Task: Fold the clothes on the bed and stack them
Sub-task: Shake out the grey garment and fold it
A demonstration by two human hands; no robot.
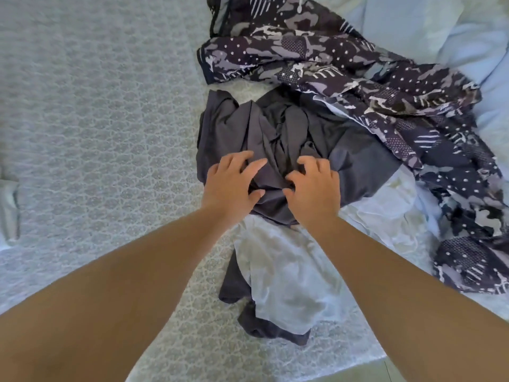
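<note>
A crumpled dark grey garment [275,128] lies in a heap on the bed [96,119]. My left hand [234,183] rests on its near left side with fingers spread and lightly bent. Beside it, my right hand [314,186] has its fingers curled into the folds and gathers a bunch of the cloth against the thumb. A white garment [289,271] lies rumpled under the grey one, toward me. A navy camouflage-print garment [344,75] sprawls behind and to the right.
The patterned bed cover stretches flat to the left. A pale blue duvet [454,31] is bunched at the far right. A small light cloth [9,205] lies at the left edge. The bed's near edge and a strip of floor [371,373] show below.
</note>
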